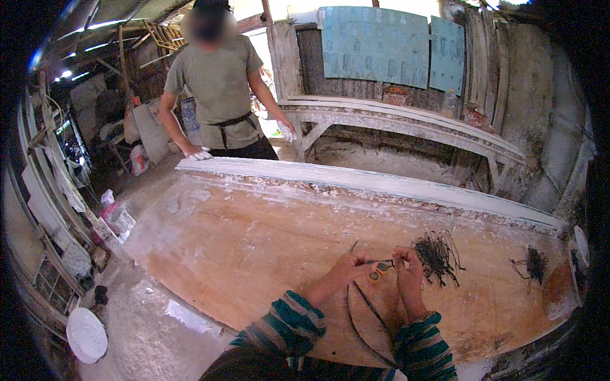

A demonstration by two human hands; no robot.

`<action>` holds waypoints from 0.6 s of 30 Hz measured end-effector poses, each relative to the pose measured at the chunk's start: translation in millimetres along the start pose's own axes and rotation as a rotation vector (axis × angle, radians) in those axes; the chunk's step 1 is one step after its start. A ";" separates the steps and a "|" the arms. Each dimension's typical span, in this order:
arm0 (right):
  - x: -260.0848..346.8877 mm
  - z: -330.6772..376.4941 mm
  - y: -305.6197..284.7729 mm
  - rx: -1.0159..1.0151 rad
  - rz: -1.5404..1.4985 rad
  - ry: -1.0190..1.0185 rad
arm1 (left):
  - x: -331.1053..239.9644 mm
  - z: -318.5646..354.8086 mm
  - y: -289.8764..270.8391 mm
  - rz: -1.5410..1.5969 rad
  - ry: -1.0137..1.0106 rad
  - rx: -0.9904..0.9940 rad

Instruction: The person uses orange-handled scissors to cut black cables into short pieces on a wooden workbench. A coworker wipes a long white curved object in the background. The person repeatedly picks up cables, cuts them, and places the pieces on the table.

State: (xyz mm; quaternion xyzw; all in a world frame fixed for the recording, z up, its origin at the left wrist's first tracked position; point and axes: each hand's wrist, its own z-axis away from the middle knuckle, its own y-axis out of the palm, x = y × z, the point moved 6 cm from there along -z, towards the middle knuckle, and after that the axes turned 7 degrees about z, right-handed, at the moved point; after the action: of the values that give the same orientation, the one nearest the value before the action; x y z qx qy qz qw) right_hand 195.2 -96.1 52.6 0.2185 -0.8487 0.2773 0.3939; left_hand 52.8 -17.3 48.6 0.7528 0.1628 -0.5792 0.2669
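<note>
My left hand (346, 267) pinches a thin dark strand (354, 246) above the wooden tabletop (254, 254). Close beside it, my right hand (406, 267) grips small orange-handled scissors (380, 269), their blades pointing toward my left fingers. Long dark strands (368, 308) hang down between my striped sleeves. A tangled pile of dark fibre pieces (437, 254) lies just right of my right hand, and a smaller dark pile (535, 263) sits further right.
A long white plaster moulding (356, 181) lies along the table's far edge. Another person (219, 89) in white gloves stands behind it, one hand on its left end. A white round lid (86, 333) lies on the floor at lower left. Plaster-covered benches stand behind.
</note>
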 end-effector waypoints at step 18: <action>43.7 27.0 34.4 0.785 -0.390 0.060 | -9.1 -1.5 -64.4 -0.452 0.268 -0.608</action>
State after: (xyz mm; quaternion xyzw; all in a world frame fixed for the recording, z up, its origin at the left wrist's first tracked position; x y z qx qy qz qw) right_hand 134.1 -94.3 62.4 0.4995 -0.6103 0.5053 0.3503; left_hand 15.8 36.0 43.9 0.6537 0.5215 -0.4456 0.3198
